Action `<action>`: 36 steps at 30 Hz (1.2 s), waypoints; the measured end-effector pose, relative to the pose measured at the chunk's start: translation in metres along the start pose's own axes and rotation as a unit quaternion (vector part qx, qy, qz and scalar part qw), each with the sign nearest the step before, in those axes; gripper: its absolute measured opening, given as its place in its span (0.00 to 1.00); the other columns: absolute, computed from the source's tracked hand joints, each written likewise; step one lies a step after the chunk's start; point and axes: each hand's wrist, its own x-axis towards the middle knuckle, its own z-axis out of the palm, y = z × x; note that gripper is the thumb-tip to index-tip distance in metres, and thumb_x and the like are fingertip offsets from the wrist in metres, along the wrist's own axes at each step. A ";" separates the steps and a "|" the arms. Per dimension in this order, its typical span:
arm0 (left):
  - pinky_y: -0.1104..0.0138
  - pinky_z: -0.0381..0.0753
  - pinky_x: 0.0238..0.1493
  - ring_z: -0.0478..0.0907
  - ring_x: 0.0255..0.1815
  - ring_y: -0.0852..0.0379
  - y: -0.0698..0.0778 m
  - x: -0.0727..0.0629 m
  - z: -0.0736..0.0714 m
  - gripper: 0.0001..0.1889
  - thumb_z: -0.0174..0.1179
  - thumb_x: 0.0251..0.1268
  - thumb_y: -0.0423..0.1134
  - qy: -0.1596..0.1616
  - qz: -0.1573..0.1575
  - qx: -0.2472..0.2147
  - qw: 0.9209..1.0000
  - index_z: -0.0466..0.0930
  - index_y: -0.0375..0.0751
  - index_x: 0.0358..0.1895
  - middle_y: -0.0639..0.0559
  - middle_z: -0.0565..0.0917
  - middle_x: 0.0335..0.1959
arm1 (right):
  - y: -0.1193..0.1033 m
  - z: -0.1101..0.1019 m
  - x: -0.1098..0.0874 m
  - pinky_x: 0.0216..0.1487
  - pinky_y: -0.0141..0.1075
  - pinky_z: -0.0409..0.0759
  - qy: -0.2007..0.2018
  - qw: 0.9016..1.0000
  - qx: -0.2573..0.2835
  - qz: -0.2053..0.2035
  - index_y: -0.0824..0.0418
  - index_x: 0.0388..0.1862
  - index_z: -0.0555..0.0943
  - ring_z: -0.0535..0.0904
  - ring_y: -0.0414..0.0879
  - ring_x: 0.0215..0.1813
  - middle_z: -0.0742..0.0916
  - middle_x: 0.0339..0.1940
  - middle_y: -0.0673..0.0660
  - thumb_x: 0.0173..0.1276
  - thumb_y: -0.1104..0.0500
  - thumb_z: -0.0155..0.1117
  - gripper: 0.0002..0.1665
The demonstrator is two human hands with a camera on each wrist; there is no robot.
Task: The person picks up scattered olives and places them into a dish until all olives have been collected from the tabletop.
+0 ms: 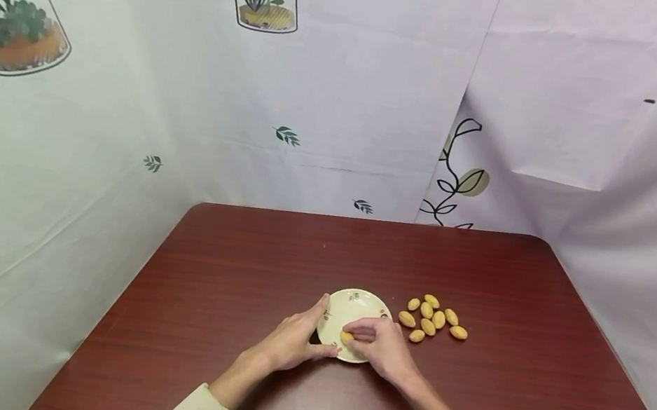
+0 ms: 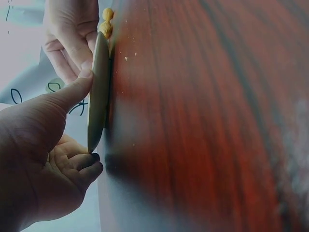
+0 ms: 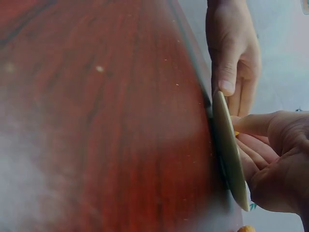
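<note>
A small cream plate (image 1: 345, 307) with little printed motifs on its rim rests on the table in front of the person. The left hand (image 1: 292, 340) grips its left side, thumb at the near rim and fingers round the far left edge; the left wrist view shows the plate edge-on between them. Over the plate, the right hand (image 1: 388, 350) pinches a small yellow oval nut-like piece (image 1: 346, 337) between thumb and fingers. That piece is mostly hidden by the fingers in the right wrist view, where only a bit of yellow (image 3: 236, 133) shows.
Several more yellow oval pieces (image 1: 429, 317) lie in a loose cluster on the dark red wooden table (image 1: 229, 275), just right of the plate. Pale printed cloth (image 1: 348, 116) hangs behind the table and along both sides.
</note>
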 end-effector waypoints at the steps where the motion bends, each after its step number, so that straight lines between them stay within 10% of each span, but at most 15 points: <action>1: 0.42 0.71 0.72 0.69 0.77 0.39 0.000 0.000 0.000 0.55 0.75 0.67 0.55 0.001 0.000 0.000 1.000 0.52 0.31 0.85 0.37 0.60 0.84 | 0.000 0.001 0.000 0.50 0.39 0.88 0.001 1.000 -0.001 -0.001 0.66 0.46 0.92 0.91 0.58 0.51 0.93 0.44 0.60 0.66 0.68 0.76 0.10; 36: 0.41 0.71 0.71 0.70 0.76 0.37 -0.001 -0.001 0.001 0.55 0.74 0.67 0.55 0.003 -0.004 0.004 1.000 0.52 0.30 0.85 0.37 0.61 0.84 | -0.004 -0.010 -0.013 0.55 0.38 0.86 0.003 0.996 0.086 -0.016 0.74 0.58 0.86 0.88 0.63 0.58 0.90 0.54 0.69 0.70 0.71 0.72 0.18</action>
